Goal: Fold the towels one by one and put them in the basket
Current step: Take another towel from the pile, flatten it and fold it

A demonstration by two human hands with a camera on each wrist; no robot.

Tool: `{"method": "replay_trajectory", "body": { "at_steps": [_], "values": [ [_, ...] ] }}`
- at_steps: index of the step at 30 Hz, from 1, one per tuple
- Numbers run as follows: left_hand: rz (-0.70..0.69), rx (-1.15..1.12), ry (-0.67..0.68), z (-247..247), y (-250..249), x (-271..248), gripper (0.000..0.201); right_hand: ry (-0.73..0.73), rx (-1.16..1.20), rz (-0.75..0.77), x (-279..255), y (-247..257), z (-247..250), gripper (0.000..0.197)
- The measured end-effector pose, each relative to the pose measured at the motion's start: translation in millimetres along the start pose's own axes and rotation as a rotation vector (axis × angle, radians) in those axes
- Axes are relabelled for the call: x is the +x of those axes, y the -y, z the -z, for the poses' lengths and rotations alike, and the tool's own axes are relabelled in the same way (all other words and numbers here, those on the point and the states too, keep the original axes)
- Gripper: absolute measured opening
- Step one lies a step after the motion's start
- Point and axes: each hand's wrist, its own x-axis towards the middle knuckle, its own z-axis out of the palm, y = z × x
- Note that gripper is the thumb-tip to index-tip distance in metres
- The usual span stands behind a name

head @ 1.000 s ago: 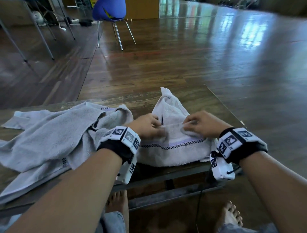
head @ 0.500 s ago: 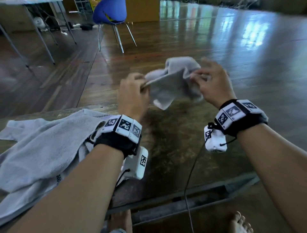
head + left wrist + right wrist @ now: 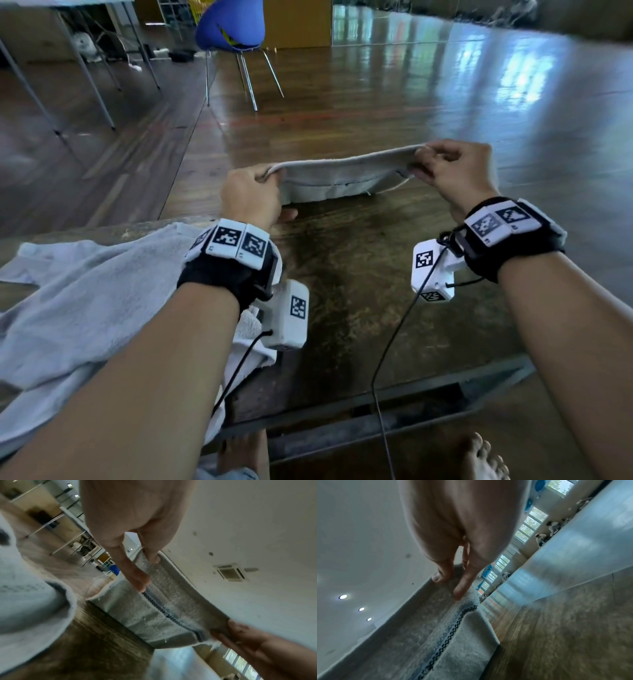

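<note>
The person is holding a small pale grey terry towel with a dark checked band (image 3: 342, 173) up in the air above the dark worn wooden table (image 3: 359, 291). The left hand (image 3: 251, 197) is pinching one top corner between thumb and curled fingers, and the right hand (image 3: 452, 169) is pinching the opposite corner the same way. Pulling the two corners apart is drawing the top edge taut, probably so the cloth hangs straight and can be laid flat for its first fold. The lower part is drooping behind the edge, near the tabletop. A larger heap of crumpled light grey towels (image 3: 85, 301) is lying on the table under the left forearm, waiting for folding. No basket is showing in any view.
</note>
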Motion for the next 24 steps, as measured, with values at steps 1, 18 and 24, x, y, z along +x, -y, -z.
{"method": "replay_trajectory", "body": {
  "at_steps": [1,18,24],
  "values": [
    [0.015,-0.089,0.005,-2,-1,1,0.014,-0.028,-0.007,0.039,1,0,0,0.027],
    [-0.440,0.600,0.137,14,21,-16,0.036,0.009,-0.258,0.211,-42,-32,52,0.026],
    [-0.417,0.778,0.350,29,36,-42,0.027,0.143,-0.443,0.184,-78,-33,89,0.021]
  ]
}}
